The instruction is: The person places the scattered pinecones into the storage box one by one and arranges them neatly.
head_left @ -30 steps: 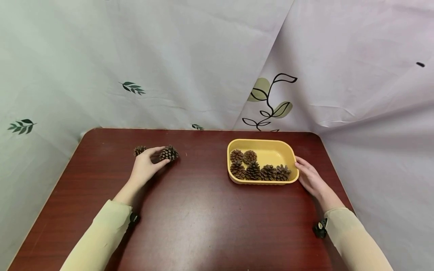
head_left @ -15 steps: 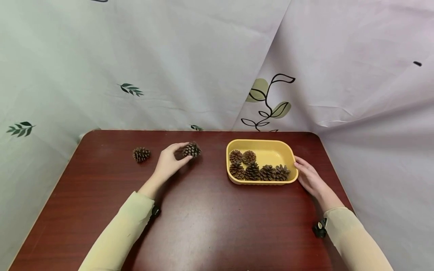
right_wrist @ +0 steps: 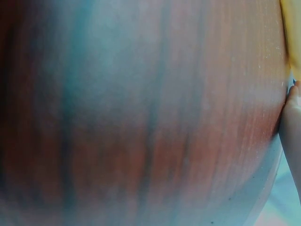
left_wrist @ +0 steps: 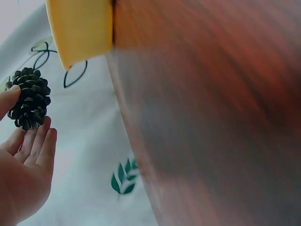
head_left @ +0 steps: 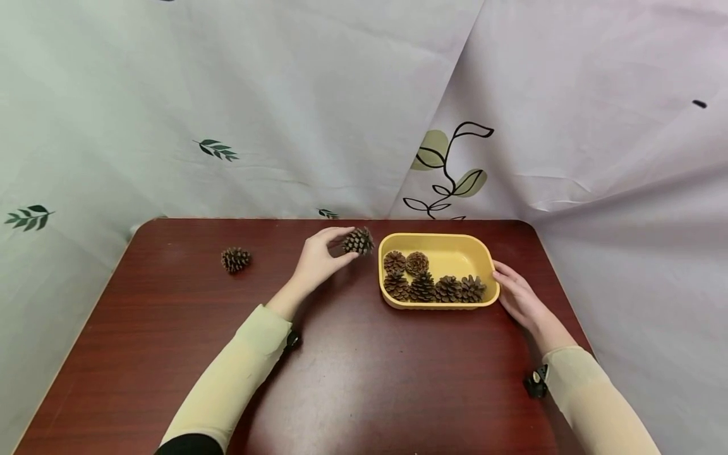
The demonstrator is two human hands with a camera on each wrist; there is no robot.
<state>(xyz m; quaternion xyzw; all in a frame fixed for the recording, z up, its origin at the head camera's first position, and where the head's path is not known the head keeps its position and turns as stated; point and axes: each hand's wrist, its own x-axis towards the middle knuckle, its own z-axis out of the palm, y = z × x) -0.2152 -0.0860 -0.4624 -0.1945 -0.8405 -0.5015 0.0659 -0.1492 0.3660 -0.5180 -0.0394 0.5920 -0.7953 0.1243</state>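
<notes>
My left hand [head_left: 321,259] pinches a brown pine cone [head_left: 358,241] between thumb and fingers, just left of the yellow bin [head_left: 436,306]. The left wrist view shows this pine cone [left_wrist: 29,99] between the thumb and fingertips, apart from the bin [left_wrist: 82,33]. My right hand [head_left: 520,301] rests its fingers against the bin's right end. Inside the bin, several pine cones [head_left: 423,287] line the near side and the left end. In the right wrist view only part of the right hand [right_wrist: 292,127] shows beside the bin's wall [right_wrist: 294,37].
Another pine cone [head_left: 236,260] lies on the dark red wooden table [head_left: 352,379], at the back left. A pale cloth [head_left: 284,114] with leaf patterns hangs behind the table's far edge.
My left hand has carried the pine cone rightward from the table's left part to near the bin, uncovering the other pine cone. My right hand has stayed at the bin.
</notes>
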